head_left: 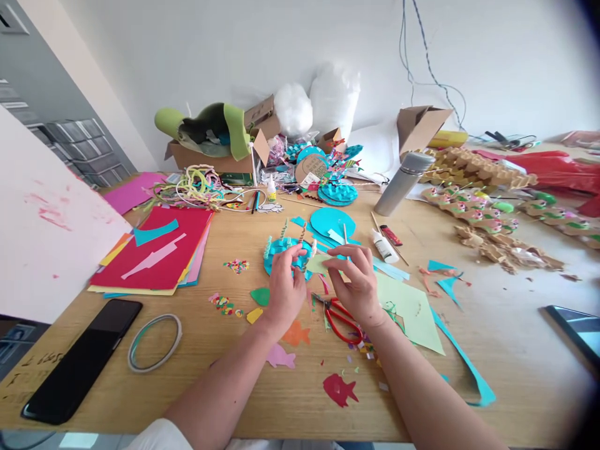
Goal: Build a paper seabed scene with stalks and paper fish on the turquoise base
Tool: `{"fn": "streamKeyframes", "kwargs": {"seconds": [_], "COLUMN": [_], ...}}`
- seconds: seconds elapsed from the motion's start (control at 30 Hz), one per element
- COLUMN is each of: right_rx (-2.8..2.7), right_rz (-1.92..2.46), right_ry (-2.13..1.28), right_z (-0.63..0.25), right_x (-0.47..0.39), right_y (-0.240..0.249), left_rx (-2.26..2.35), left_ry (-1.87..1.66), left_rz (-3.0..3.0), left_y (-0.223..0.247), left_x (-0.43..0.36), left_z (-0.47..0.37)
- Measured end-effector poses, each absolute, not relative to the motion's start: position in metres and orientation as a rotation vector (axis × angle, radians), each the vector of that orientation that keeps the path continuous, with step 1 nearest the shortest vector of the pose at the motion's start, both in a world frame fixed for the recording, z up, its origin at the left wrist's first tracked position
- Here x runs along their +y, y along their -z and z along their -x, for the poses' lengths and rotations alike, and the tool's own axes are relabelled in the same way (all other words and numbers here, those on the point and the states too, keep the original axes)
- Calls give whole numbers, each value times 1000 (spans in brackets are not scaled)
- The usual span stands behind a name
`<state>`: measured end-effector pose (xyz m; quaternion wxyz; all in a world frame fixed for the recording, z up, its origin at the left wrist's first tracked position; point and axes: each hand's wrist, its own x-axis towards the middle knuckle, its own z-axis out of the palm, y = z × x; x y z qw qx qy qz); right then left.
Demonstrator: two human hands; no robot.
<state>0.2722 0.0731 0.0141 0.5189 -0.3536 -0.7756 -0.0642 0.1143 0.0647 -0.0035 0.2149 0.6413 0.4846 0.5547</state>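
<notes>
My right hand point(354, 278) pinches a small pale green piece of paper point(319, 262) between thumb and fingers. Facing it, my left hand point(287, 284) has its fingers curled inward, their tips close to that paper; what they hold, if anything, is hidden. Just behind my left hand stands a round blue paper craft point(272, 255) with curled paper strips point(284, 230) rising from it, partly covered by my fingers. Red-handled scissors point(341, 322) lie under my right hand. Beside my right wrist is a larger pale green sheet point(415, 312).
Paper fish, including a red fish point(340, 390) and an orange fish point(296, 334), lie in front. A tape roll point(154, 344) and black phone point(82, 362) are at left, by coloured sheets point(154, 250). A glue bottle point(384, 247) and grey flask point(403, 183) stand at right.
</notes>
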Motion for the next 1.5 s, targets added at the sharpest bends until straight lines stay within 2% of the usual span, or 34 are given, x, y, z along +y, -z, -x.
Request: {"fn": "streamKeyframes", "kwargs": {"seconds": [0.3,0.67,1.07,1.5], "right_rx": [-1842,-1889,-1896,-1958], "right_rz": [838,818,915,876], "right_ry": [56,144,-110,-56], "right_z": [-269,-273,-268,-272], "right_x": [73,72,75,73], "right_y": [-10,-5,-9,-4], "left_rx": [1366,1348,1318,1331], "left_ry": [-1535,-1455,-1446,-1429], "left_rz": [-1888,-1664,-1614,-1611], "left_y": [4,12,10,5], "left_x": [58,65,67,62], "left_z": [-117,-120,-119,-119]}}
